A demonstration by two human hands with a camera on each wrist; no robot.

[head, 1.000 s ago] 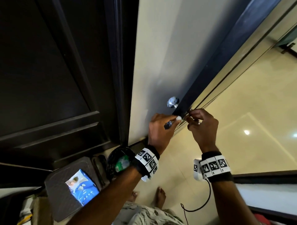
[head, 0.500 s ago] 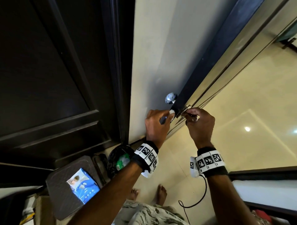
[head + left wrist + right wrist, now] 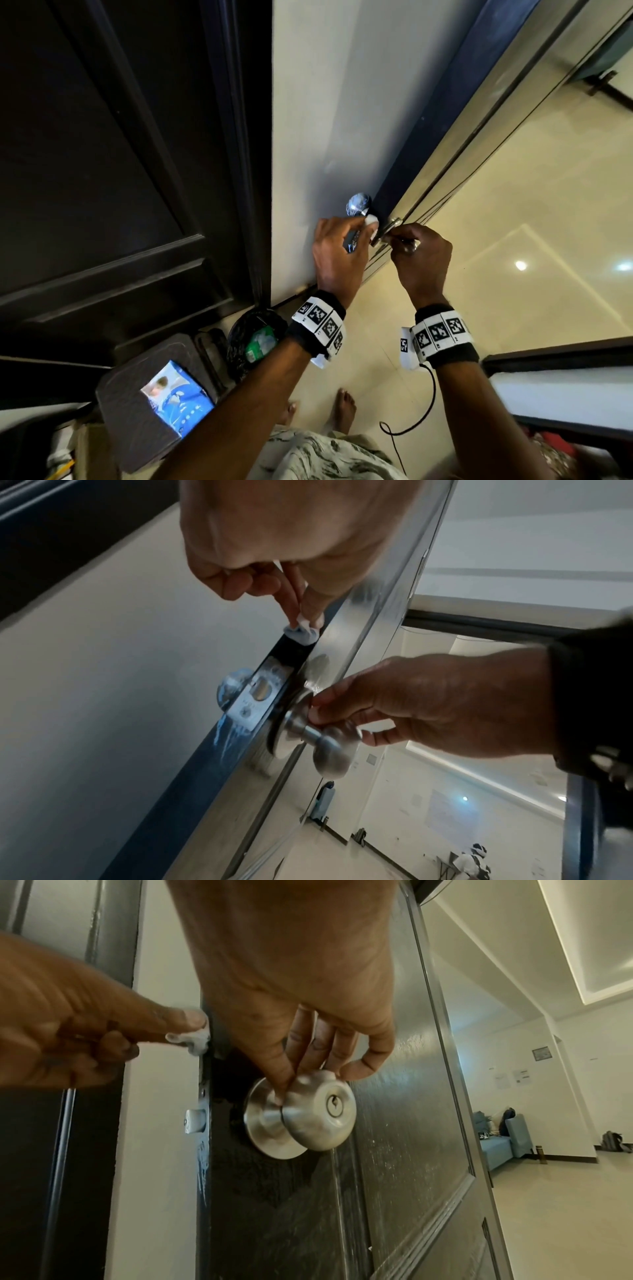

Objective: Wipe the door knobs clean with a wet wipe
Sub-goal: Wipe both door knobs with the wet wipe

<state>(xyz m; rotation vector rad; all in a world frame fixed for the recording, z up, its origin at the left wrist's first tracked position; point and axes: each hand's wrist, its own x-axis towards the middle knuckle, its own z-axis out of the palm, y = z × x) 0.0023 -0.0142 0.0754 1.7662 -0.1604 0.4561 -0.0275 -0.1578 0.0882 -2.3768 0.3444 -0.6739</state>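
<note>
A brushed steel door knob [image 3: 318, 1112] with a keyhole sits on the dark door face. My right hand [image 3: 308, 1047] grips it from above, thumb at its neck and fingers over its top [image 3: 322, 739]. In the head view the right hand [image 3: 423, 260] hides most of this knob. My left hand [image 3: 301, 607] pinches a small white wad of wet wipe [image 3: 301, 633] and presses it on the door's dark edge [image 3: 281, 653], just above the latch plate [image 3: 250, 702]. The shiny knob on the other side [image 3: 358, 204] stands bare, right above the wipe [image 3: 371, 220].
A dark door frame [image 3: 233, 137] stands to the left. Below are a brown stool [image 3: 130, 428] carrying a blue wipe pack [image 3: 178, 399], a black bag [image 3: 255, 337] and my bare feet [image 3: 344, 407]. A cable [image 3: 421, 411] hangs from my right wrist. Tiled floor spreads right.
My left hand has slid the wipe up the door edge, closer to the far knob. My right hand has kept its grip on the keyhole knob.
</note>
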